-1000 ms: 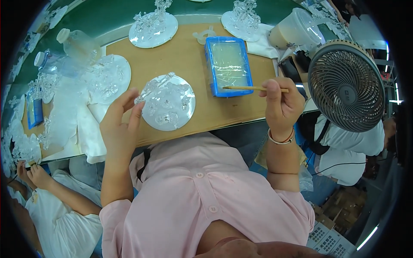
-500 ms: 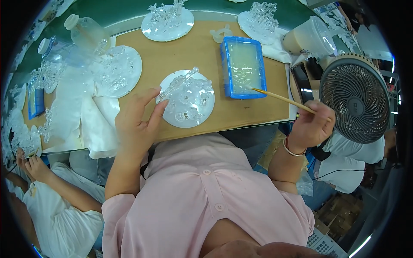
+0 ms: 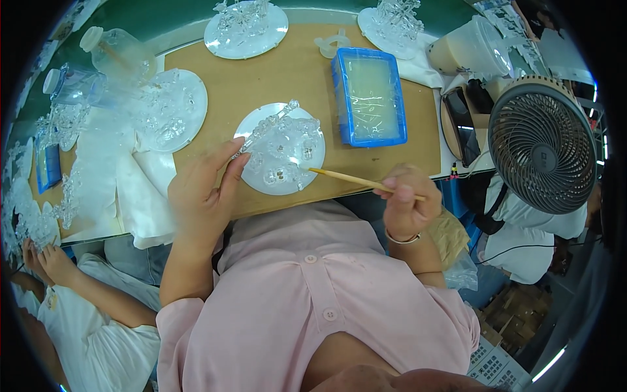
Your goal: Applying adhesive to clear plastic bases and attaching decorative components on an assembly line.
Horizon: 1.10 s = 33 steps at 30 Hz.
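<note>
While the right hand (image 3: 413, 201) pinches a slim yellow wooden stick (image 3: 349, 177) near its rear, a round, glossy white disc (image 3: 255, 119) bearing clear, glassy pieces (image 3: 281, 153) lies left of that grip, stick tip at its right rim. Left hand (image 3: 201, 185) at disc's left edge; whether gripping, cannot tell.

The plate (image 3: 260, 118) is coloured white, and colourless, clear pieces (image 3: 279, 149) are seen against it. Tan is shown by the brush (image 3: 349, 178), with a darker amber at its tip. The box (image 3: 375, 142) is rimmed in bright blue, while its filling (image 3: 372, 88) is tinted pale green. Plain brown is shown by the cardboard (image 3: 297, 72), deep green by the surface (image 3: 317, 13). The grey fan (image 3: 542, 153) is patterned with dark curved ribs. The shirt (image 3: 261, 313) is coloured plain pale pink, the cloth (image 3: 149, 189) white, and the bottle (image 3: 124, 57) is topped with a white cap (image 3: 91, 39).
</note>
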Tool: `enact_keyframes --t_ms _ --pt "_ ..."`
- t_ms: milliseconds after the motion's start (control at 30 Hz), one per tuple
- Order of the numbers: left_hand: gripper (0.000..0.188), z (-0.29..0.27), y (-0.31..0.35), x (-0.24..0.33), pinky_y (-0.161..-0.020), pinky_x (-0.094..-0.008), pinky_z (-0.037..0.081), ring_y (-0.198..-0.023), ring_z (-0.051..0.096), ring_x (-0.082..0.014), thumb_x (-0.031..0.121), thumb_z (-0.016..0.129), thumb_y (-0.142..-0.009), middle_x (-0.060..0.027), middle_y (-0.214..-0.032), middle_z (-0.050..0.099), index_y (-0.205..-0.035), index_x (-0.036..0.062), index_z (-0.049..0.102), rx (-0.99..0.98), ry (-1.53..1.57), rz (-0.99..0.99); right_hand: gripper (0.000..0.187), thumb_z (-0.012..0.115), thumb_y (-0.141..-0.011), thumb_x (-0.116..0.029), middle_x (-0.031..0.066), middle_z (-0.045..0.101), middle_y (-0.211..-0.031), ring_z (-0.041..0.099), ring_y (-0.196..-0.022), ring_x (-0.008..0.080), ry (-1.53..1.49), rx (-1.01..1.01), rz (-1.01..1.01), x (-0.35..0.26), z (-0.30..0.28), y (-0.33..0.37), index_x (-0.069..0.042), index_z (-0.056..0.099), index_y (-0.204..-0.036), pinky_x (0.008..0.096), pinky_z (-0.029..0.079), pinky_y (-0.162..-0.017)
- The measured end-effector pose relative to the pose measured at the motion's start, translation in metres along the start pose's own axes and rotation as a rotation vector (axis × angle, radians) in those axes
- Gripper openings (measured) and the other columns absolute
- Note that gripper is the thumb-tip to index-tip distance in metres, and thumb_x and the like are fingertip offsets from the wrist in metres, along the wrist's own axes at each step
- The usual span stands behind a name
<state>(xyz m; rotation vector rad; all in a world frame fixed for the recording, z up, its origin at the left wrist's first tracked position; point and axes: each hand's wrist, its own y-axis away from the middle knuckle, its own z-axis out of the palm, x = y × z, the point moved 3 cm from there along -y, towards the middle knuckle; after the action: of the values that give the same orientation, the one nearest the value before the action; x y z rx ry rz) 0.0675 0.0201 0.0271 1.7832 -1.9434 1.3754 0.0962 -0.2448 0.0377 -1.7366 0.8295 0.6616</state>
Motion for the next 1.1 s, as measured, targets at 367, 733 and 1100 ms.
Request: enact_keyframes --t_ms 367,733,1100 --pt "0.024 0.0 -0.001 0.0 -0.056 -0.0291 0.047 -0.065 0.062 -0.019 0.004 0.076 -0.072 -0.0049 -0.082 0.068 -0.095 0.0079 0.068 0.002 -0.055 0.083 0.014 0.06 -0.089 -0.016 0.0097 0.061 -0.072 0.057 -0.057 0.0248 0.341 -0.394 -0.43 -0.02 0.033 -0.018 -0.002 0.056 -0.091 0.0326 0.044 -0.05" --pt "0.022 -0.001 0.001 0.0 -0.055 -0.0299 0.047 -0.064 0.061 -0.0189 0.002 0.075 -0.071 -0.0054 -0.082 0.067 -0.092 0.0059 0.067 0.02 -0.045 0.138 0.023 0.053 -0.095 -0.02 0.0105 0.061 -0.068 0.06 -0.056 0.0165 0.087 -0.349 -0.037 -0.008 0.034 -0.032 0.001 0.055 -0.085 0.0269 0.047 -0.051" --pt "0.022 -0.006 0.001 -0.001 -0.059 -0.0301 0.05 -0.069 0.063 -0.0199 0.004 0.067 -0.073 -0.0058 -0.094 0.069 -0.095 0.0052 0.065 -0.046 -0.024 0.146 0.012 0.06 -0.089 -0.012 0.0079 0.063 -0.07 0.058 -0.053 0.0186 0.225 -0.543 -0.212 -0.028 0.063 -0.051 -0.002 0.056 -0.082 0.0265 0.044 -0.049"
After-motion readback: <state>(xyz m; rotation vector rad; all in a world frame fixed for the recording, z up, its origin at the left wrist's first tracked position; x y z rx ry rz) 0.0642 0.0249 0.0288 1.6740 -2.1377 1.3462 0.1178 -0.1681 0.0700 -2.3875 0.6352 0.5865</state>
